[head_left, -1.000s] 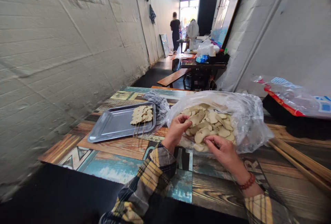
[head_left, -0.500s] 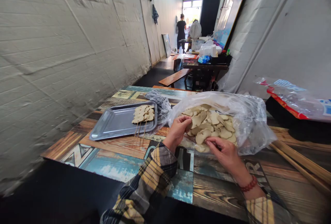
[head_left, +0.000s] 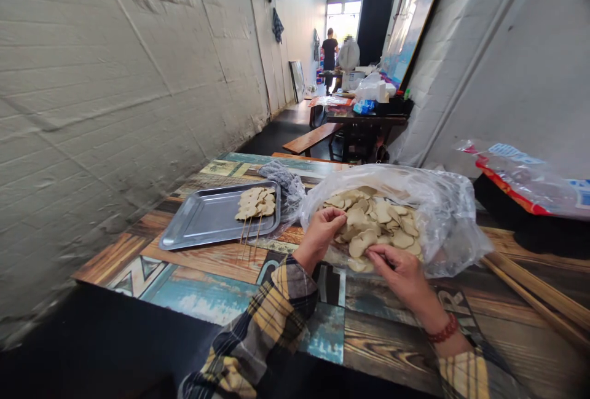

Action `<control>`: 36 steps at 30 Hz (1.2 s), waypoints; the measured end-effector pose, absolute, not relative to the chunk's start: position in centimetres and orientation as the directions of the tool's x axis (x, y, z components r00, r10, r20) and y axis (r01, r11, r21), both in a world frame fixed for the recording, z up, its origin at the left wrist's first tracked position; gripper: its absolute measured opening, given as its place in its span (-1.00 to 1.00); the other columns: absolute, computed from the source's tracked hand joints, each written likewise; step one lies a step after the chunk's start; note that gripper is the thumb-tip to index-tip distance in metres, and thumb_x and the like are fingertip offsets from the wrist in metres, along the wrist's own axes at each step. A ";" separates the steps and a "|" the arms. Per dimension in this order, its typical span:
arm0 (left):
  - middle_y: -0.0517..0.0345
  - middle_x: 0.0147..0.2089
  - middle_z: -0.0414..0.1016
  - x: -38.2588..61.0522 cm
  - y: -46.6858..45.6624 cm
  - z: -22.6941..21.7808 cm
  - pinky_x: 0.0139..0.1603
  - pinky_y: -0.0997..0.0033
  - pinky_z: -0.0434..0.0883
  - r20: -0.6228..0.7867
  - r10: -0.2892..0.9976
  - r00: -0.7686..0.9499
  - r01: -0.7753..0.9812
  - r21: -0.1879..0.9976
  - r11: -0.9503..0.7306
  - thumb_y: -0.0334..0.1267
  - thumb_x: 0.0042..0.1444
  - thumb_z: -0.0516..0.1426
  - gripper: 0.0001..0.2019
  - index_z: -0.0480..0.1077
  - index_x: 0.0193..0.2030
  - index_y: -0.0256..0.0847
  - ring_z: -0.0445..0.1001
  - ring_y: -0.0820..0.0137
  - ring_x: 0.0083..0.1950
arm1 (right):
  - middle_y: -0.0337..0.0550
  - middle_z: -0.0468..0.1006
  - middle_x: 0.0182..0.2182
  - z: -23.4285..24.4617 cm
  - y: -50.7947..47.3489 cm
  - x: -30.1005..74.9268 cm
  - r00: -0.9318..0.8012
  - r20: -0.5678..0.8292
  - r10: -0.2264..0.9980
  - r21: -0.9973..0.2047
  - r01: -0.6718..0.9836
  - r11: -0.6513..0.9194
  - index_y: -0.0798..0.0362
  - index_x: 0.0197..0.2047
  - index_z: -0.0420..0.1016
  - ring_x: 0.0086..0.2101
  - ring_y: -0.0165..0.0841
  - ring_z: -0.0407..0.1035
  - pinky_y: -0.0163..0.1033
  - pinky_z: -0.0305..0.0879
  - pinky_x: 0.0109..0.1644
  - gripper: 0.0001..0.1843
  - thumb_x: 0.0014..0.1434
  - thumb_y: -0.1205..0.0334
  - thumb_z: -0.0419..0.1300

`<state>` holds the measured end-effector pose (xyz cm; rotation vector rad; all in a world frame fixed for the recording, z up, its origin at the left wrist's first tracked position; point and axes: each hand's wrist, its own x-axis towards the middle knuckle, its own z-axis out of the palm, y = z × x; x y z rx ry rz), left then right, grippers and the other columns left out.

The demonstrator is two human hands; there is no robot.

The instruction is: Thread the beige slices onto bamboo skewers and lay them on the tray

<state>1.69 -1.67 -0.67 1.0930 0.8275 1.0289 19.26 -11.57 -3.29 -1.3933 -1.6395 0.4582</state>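
Flat, pale beige slices with rounded edges fill a clear plastic bag, its mouth turned towards me. My right hand, a beaded bracelet on its wrist, pinches the edge of one slice at the front of the heap. My left hand is closed in a pinch over the heap's left side; what is between its fingertips, if anything, I cannot make out. On a metal tray to the left lie several slices threaded on thin skewers.
A crumpled grey cloth lies between tray and bag. Long wooden sticks rest on the patterned table at right, near a red-edged plastic package. Beyond are a bench, another cluttered table and a person.
My left hand has shifted slightly right and its fingertips sit a little further over the slices. The right hand stays nearly in place. The distant person has turned and moved slightly right.
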 end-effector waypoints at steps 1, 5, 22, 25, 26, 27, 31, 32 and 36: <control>0.28 -0.51 0.31 1.7 -1.7 -0.7 -0.50 0.54 0.05 -0.026 0.953 0.301 -0.231 0.968 0.100 -0.10 -0.13 0.34 -0.70 0.46 -0.40 -0.29 0.16 0.59 -0.52 | -0.08 0.70 -0.42 -3.2 -11.6 19.2 0.058 0.378 0.924 -0.770 0.573 0.279 0.02 -0.32 0.64 -0.43 -0.21 0.55 -0.16 0.47 -0.29 -0.69 0.26 0.04 0.16; 0.27 -0.48 0.34 1.8 -1.7 -0.6 -0.47 0.53 0.09 0.019 0.963 0.268 -0.173 0.985 0.029 -0.09 -0.08 0.32 -0.72 0.47 -0.38 -0.28 0.18 0.56 -0.48 | -0.15 0.62 -0.54 -2.9 -11.7 19.1 0.068 0.331 0.941 -0.795 0.558 0.239 0.04 -0.34 0.63 -0.51 -0.27 0.48 -0.22 0.41 -0.36 -0.67 0.25 0.02 0.15; 0.21 -0.47 0.39 1.7 -1.6 -0.7 -0.40 0.51 0.17 0.071 0.964 0.256 -0.099 0.994 -0.047 -0.13 -0.09 0.34 -0.76 0.49 -0.45 -0.28 0.26 0.50 -0.43 | -0.22 0.53 -0.61 -2.8 -11.6 19.0 0.089 0.326 0.941 -0.809 0.541 0.229 0.02 -0.35 0.61 -0.58 -0.32 0.38 -0.24 0.29 -0.45 -0.64 0.26 -0.04 0.15; 0.23 -0.47 0.38 1.6 -1.6 -0.6 -0.43 0.52 0.13 0.008 0.956 0.293 -0.192 0.980 0.051 -0.08 -0.16 0.39 -0.68 0.50 -0.41 -0.29 0.23 0.53 -0.45 | -0.23 0.51 -0.63 -2.9 -11.6 19.0 0.098 0.320 0.942 -0.811 0.542 0.219 0.03 -0.35 0.61 -0.58 -0.33 0.37 -0.25 0.27 -0.46 -0.62 0.26 -0.06 0.14; 0.23 -0.47 0.38 1.6 -1.6 -0.5 -0.45 0.53 0.12 -0.010 0.953 0.302 -0.214 0.974 0.078 -0.07 -0.18 0.41 -0.65 0.50 -0.39 -0.29 0.22 0.54 -0.47 | -0.24 0.50 -0.63 -2.9 -11.6 19.0 0.100 0.316 0.944 -0.814 0.539 0.216 0.03 -0.35 0.61 -0.58 -0.33 0.36 -0.26 0.27 -0.46 -0.61 0.26 -0.07 0.14; 0.24 -0.48 0.37 1.6 -1.6 -0.5 -0.46 0.53 0.09 -0.023 0.950 0.313 -0.227 0.969 0.099 -0.04 -0.19 0.41 -0.63 0.50 -0.38 -0.29 0.21 0.55 -0.48 | -0.24 0.49 -0.63 -2.9 -11.6 19.0 0.103 0.308 0.946 -0.820 0.533 0.209 0.04 -0.35 0.61 -0.57 -0.34 0.36 -0.26 0.26 -0.46 -0.61 0.26 -0.08 0.14; 0.29 -0.54 0.26 1.5 -1.8 -0.4 -0.49 0.50 0.02 -0.035 0.918 0.394 -0.244 0.960 0.141 0.07 -0.17 0.40 -0.56 0.42 -0.48 -0.28 0.12 0.59 -0.52 | -0.23 0.47 -0.63 -3.0 -11.7 19.0 0.105 0.265 0.959 -0.851 0.494 0.181 0.05 -0.35 0.59 -0.57 -0.34 0.36 -0.26 0.26 -0.45 -0.57 0.28 -0.12 0.13; 0.30 -0.54 0.24 1.6 -1.9 -0.4 -0.49 0.49 0.00 -0.039 0.910 0.412 -0.247 0.957 0.153 0.09 -0.16 0.40 -0.55 0.40 -0.51 -0.28 0.10 0.59 -0.52 | -0.23 0.47 -0.63 -3.0 -11.7 19.0 0.103 0.257 0.961 -0.858 0.483 0.178 0.05 -0.35 0.59 -0.57 -0.34 0.36 -0.26 0.26 -0.45 -0.56 0.28 -0.13 0.13; 0.32 -0.56 0.19 1.8 -2.1 -0.5 -0.51 0.47 -0.03 -0.075 0.903 0.422 -0.271 0.941 0.205 0.10 -0.22 0.42 -0.51 0.35 -0.53 -0.26 0.06 0.59 -0.53 | -0.25 0.46 -0.62 -3.2 -11.6 19.0 0.096 0.239 0.966 -0.875 0.452 0.172 0.05 -0.34 0.59 -0.56 -0.35 0.35 -0.27 0.25 -0.45 -0.57 0.27 -0.14 0.15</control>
